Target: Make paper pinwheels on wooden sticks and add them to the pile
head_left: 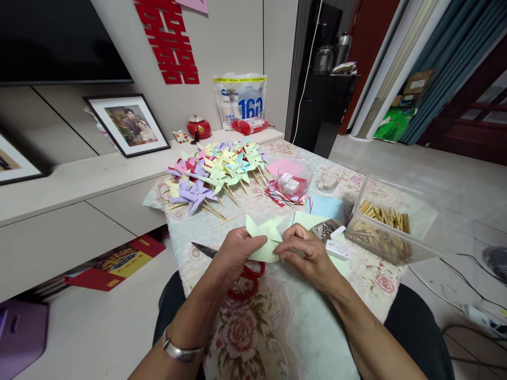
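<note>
Where fingers (pixel 253 244) pinch: pale-green, half-folded paper (pixel 264 237).

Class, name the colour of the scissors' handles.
Red; the scissors show best in the head view, below both hands.

We see two bare forearms with no sleeves reaching the wrists. The left hand (pixel 237 250) has a silver metal bangle (pixel 180 351) on its wrist, smooth and plain. The right hand (pixel 307 253) wears no ring or band that we can make out. Dark trousers (pixel 415 322) cover both knees.
</note>
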Available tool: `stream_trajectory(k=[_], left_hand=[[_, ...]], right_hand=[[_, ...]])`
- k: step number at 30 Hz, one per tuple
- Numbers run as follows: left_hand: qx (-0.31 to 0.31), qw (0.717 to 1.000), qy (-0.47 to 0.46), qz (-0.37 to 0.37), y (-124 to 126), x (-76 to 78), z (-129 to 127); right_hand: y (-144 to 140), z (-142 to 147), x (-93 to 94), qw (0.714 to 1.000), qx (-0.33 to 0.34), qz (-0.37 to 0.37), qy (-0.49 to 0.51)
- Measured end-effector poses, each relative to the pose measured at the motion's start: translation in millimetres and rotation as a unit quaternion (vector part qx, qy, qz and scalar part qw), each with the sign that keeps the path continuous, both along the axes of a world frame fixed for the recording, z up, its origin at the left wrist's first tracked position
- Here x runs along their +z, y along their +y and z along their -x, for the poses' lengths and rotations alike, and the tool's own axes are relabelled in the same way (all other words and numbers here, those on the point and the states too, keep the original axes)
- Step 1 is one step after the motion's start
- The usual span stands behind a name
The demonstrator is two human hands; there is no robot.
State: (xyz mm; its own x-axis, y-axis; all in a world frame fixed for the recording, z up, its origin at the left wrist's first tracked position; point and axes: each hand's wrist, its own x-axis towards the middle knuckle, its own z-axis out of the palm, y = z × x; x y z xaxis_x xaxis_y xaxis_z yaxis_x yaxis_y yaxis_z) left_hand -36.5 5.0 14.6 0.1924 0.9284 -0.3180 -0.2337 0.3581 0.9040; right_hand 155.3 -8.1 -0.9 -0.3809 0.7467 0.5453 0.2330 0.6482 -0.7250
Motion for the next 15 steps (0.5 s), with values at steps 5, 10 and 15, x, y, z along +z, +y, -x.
stream_trajectory(k=[5, 10, 15], left_hand=[[0.013, 0.998, 0.052, -0.012, -3, 3.9, -6], [0.019, 0.998, 0.066, -0.009, -7, 5.2, -13], [0.015, 0.996, 0.084, -0.01, -9, 0.1, -16]], right_hand=[[0, 0, 1.3, 1.0, 0.008, 0.015, -0.013], [-1, 1, 3.3, 0.998, 0.009, 0.051, -0.021], [-1, 1, 5.2, 0.995, -0.008, 0.098, -0.025]])
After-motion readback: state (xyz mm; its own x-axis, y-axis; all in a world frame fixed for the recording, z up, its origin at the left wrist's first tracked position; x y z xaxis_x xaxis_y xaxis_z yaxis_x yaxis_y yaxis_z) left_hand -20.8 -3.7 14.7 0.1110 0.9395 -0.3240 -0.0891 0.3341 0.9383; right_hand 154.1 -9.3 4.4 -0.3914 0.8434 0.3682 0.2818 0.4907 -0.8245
